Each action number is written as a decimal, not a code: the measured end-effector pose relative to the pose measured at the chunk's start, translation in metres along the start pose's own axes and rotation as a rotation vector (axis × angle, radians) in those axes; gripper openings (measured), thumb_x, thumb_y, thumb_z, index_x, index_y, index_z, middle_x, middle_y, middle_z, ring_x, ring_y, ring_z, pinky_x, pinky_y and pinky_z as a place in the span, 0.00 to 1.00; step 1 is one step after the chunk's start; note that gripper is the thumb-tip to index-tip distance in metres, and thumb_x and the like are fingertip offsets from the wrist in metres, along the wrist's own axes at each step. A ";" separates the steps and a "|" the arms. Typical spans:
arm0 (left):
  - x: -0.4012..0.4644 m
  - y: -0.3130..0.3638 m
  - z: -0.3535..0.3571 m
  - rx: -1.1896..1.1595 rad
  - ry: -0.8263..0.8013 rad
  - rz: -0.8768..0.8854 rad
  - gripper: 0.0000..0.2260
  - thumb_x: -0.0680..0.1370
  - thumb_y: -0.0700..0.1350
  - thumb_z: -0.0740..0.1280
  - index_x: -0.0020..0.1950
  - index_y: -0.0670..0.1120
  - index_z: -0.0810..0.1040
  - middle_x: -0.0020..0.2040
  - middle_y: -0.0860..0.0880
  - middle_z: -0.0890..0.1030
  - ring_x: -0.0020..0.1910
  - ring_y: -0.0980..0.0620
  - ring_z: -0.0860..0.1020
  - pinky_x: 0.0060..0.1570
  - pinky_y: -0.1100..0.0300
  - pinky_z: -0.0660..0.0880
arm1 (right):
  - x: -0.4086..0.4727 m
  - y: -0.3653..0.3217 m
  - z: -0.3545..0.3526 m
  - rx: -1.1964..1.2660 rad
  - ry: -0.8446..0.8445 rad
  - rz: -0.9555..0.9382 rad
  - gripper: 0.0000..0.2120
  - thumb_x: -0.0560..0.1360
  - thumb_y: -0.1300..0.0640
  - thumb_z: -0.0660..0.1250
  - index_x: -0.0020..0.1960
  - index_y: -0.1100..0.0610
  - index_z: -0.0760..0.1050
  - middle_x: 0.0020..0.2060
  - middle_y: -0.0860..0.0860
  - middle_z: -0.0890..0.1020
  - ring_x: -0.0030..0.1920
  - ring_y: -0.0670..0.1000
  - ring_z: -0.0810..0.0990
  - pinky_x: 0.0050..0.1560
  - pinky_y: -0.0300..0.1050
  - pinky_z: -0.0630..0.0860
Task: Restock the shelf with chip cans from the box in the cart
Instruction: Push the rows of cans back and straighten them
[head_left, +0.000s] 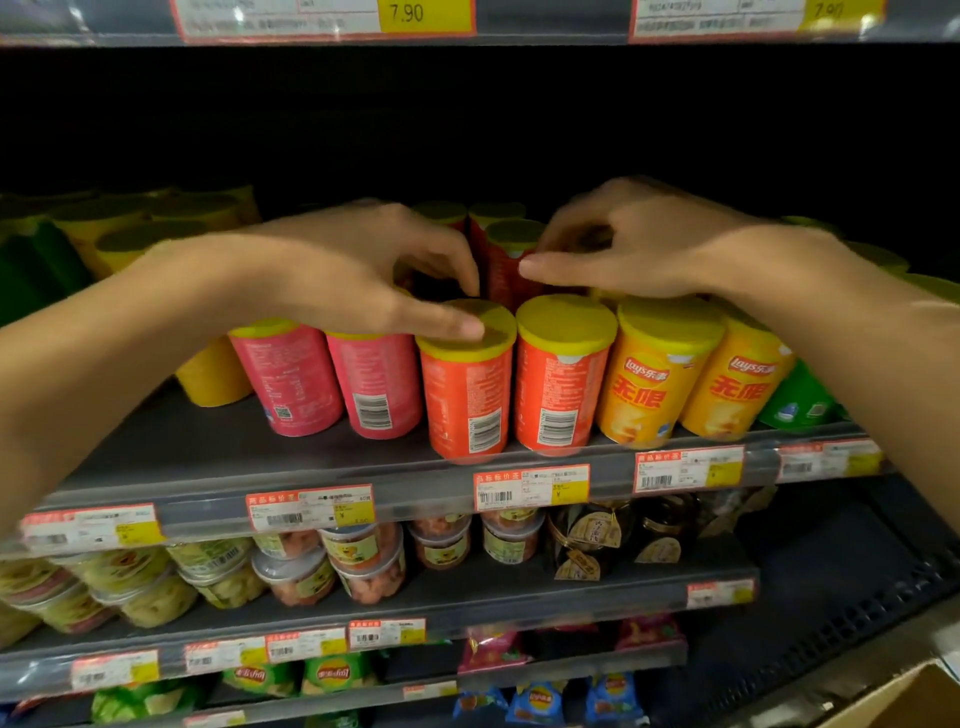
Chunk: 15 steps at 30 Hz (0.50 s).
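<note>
Left hand (363, 280) curled loosely over front-row red can (467, 384), thumb lying along its yellow lid; holds nothing. Right hand (628, 244) reaches to second-row red can (511, 260), fingers bent at its lid; blur hides whether they pinch it.

Step judged: squaring red cans into column. Do well: steady front can by lid, slide rear can upright, barcode sides turned back.

Dark shelf (208, 452), bare strip at front left. Orange Lay's cans (649, 379) just right; pink cans (332, 384) left. Carton corner (914, 696) bottom right.

Clear snack tubs (358, 564) fill the lower-left shelf, dark wrapped packs (589, 540) beside them, bagged chips (537, 701) along the bottom.
</note>
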<state>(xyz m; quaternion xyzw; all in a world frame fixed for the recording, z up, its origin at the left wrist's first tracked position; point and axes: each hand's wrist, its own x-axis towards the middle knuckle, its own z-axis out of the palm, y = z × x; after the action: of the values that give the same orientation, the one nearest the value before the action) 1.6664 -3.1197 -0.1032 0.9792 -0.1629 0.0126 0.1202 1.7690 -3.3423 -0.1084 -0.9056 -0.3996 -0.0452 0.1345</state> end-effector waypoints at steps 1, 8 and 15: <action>0.004 -0.003 -0.005 -0.019 0.019 0.000 0.17 0.71 0.64 0.66 0.56 0.59 0.78 0.50 0.70 0.74 0.45 0.83 0.68 0.42 0.85 0.62 | 0.010 0.005 -0.001 -0.020 0.000 -0.001 0.25 0.73 0.29 0.62 0.60 0.45 0.79 0.58 0.43 0.78 0.58 0.47 0.76 0.56 0.45 0.73; 0.052 -0.043 -0.022 0.031 0.087 -0.084 0.14 0.73 0.58 0.69 0.54 0.54 0.81 0.51 0.60 0.81 0.50 0.67 0.76 0.51 0.70 0.70 | 0.071 0.031 0.007 -0.117 -0.044 -0.044 0.23 0.74 0.40 0.70 0.63 0.52 0.77 0.61 0.51 0.79 0.60 0.53 0.77 0.61 0.52 0.75; 0.096 -0.095 -0.014 0.154 0.165 -0.200 0.11 0.76 0.52 0.71 0.57 0.52 0.81 0.53 0.54 0.80 0.54 0.52 0.77 0.56 0.56 0.73 | 0.118 0.047 0.013 -0.112 -0.127 -0.086 0.30 0.71 0.43 0.75 0.68 0.55 0.74 0.62 0.52 0.78 0.61 0.53 0.77 0.59 0.48 0.74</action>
<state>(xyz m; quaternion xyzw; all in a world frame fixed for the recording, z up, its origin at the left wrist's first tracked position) 1.7884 -3.0593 -0.1057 0.9925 -0.0527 0.0935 0.0586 1.8831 -3.2847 -0.1087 -0.8947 -0.4429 -0.0158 0.0559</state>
